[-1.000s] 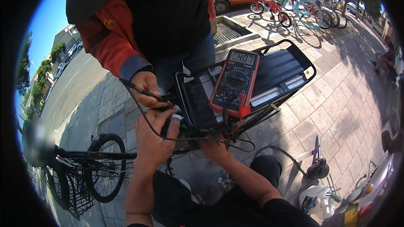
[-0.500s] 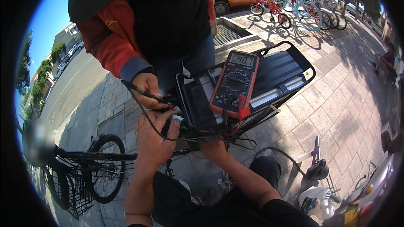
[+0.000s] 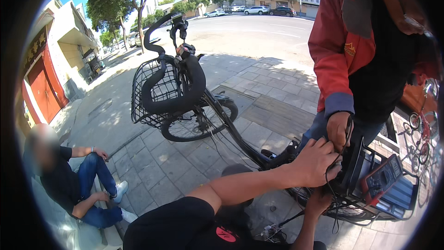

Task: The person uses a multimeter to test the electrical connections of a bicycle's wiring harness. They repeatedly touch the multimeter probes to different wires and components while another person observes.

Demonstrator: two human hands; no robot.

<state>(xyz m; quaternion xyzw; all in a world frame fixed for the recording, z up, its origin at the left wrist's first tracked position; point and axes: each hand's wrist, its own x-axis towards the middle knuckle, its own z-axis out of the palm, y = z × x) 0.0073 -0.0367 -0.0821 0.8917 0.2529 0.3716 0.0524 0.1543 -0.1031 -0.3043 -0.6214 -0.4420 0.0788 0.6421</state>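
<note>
My left hand (image 3: 316,163) reaches to the front end of the black rear rack (image 3: 413,203) of a bicycle. Its fingers are bent and pinched together; what lies between them is hidden. Just beyond it, a co-worker's hand (image 3: 338,129) holds a slim black test probe (image 3: 349,132). A black lead (image 3: 327,181) hangs past my left fingers. Below, my right hand (image 3: 319,202) is up against the bicycle near the rack, its fingers mostly hidden. On the rack rests a red and black multimeter (image 3: 382,178), tilted in this view.
The bicycle's frame (image 3: 236,141) runs left to a front wheel (image 3: 199,122), a wire basket (image 3: 152,90) and padded handlebars (image 3: 196,83). The co-worker in a red jacket (image 3: 335,55) stands across the rack. Another person (image 3: 58,171) sits at the left on the paved sidewalk (image 3: 180,157).
My view has swung left, so the rack, multimeter and hands now appear farther right. The basket and handlebars show fully. Both my hands stay by the front of the rack.
</note>
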